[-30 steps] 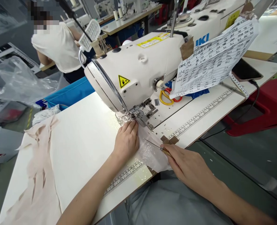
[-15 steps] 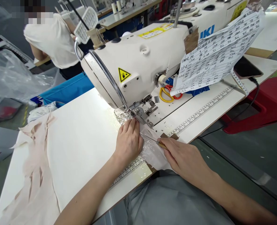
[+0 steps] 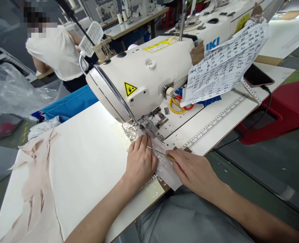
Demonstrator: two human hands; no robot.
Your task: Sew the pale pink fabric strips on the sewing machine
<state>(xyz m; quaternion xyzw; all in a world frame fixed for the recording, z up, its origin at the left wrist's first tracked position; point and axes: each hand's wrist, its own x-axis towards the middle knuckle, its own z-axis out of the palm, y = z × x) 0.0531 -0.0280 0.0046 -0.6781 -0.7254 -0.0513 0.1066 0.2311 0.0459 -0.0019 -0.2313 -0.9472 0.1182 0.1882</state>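
My left hand (image 3: 142, 157) bears down on a thin white fabric piece (image 3: 168, 172), its fingers bunched together and their tips just in front of the sewing machine's presser foot (image 3: 142, 126). Its thumb is partly hidden. In my right hand (image 3: 193, 167) is an awl (image 3: 171, 157) with a short wooden handle, whose thin metal shaft reaches left over the fabric to my left fingers. The white sewing machine (image 3: 139, 74) stands over the work. Crinkled clear film (image 3: 130, 131) covers the bed beside the foot.
Yellow- and red-handled scissors (image 3: 176, 106) lie behind the needle area, near a handwritten sheet (image 3: 222, 67) and a phone (image 3: 258, 75). Printed rulers (image 3: 215, 121) run along the table. Pale pink fabric (image 3: 38, 179) lies at left. A red stool (image 3: 278, 111) stands right; another person (image 3: 58, 50) sits behind.
The view has shifted slightly. The white fabric's near end now shows further out over the table edge. Both hands keep about the same places, with the awl's tip still by my left fingers.
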